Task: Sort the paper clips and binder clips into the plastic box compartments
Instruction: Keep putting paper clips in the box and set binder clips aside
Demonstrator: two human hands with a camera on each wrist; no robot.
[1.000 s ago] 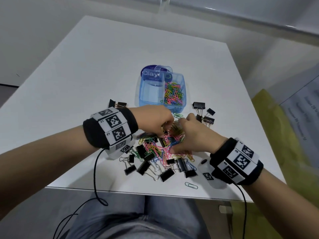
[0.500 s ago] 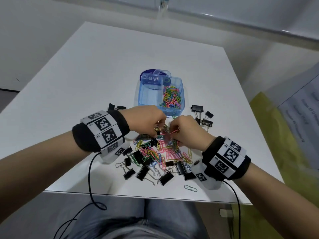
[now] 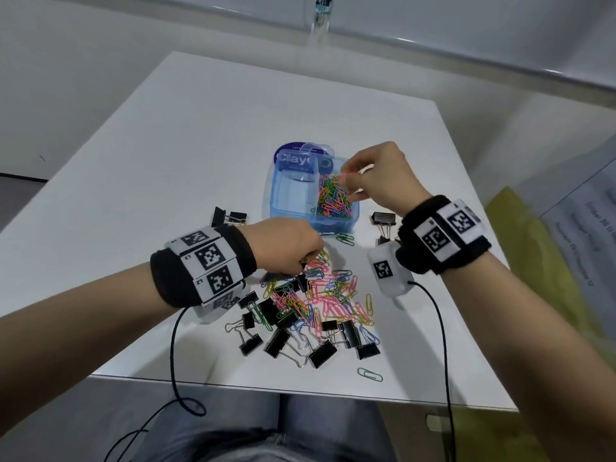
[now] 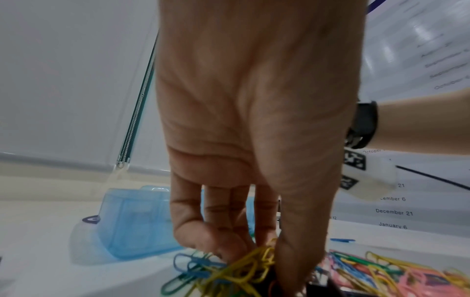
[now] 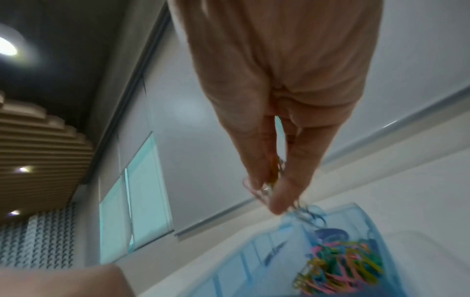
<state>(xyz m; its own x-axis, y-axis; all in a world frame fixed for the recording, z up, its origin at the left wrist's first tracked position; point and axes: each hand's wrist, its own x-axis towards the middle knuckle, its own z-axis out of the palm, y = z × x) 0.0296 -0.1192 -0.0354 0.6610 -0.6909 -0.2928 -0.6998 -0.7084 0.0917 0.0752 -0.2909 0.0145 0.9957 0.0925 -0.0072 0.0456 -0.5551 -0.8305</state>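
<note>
A blue plastic box [image 3: 336,221] sits mid-table; its right compartment holds coloured paper clips [image 3: 333,198], its left compartment [image 3: 290,195] looks bare. My right hand [image 3: 348,181] hovers over the right compartment, pinching a few paper clips [image 5: 269,180] between thumb and fingers. A heap of coloured paper clips [image 3: 323,295] mixed with black binder clips [image 3: 276,341] lies near the front edge. My left hand [image 3: 308,260] reaches into the heap's far side and pinches a bunch of yellow, blue and green paper clips [image 4: 244,267].
More binder clips lie left of the box [image 3: 228,216] and right of it [image 3: 383,219]. Single paper clips lie by the box [image 3: 345,239] and near the table's front edge [image 3: 369,374]. A yellow-green seat [image 3: 546,278] stands to the right.
My right hand has lifted away from the heap and moved to above the box's right compartment with paper clips in its fingers. My left hand stays at the heap.
</note>
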